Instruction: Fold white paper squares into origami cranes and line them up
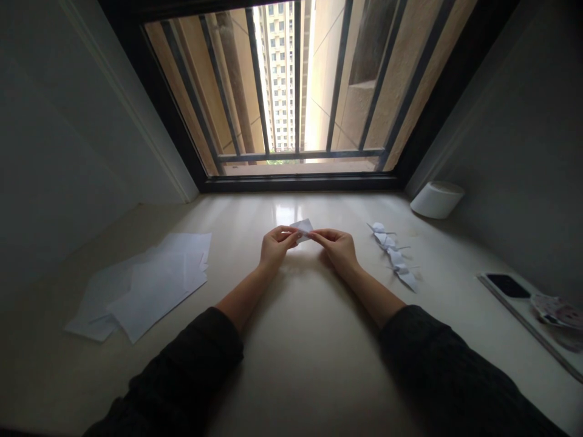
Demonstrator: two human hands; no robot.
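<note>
Between my two hands is a small folded piece of white paper (303, 227), raised a little over the pale sill. My left hand (276, 244) pinches its left side, thumb in front and fingers behind. On the right edge, the fingertips of my right hand (336, 244) close on the same paper. Its lower part is partly hidden by my fingers, so the exact fold cannot be made out. To the right of my right hand lies a row of several folded paper cranes (390, 249), with thin points sticking out sideways.
Loose white paper sheets (159, 273) lie overlapping at the left. A white roll (437, 199) stands at the back right by the wall. A phone (537, 315) in a decorated case rests at the right edge. The barred window (296, 182) bounds the sill (291, 364) behind.
</note>
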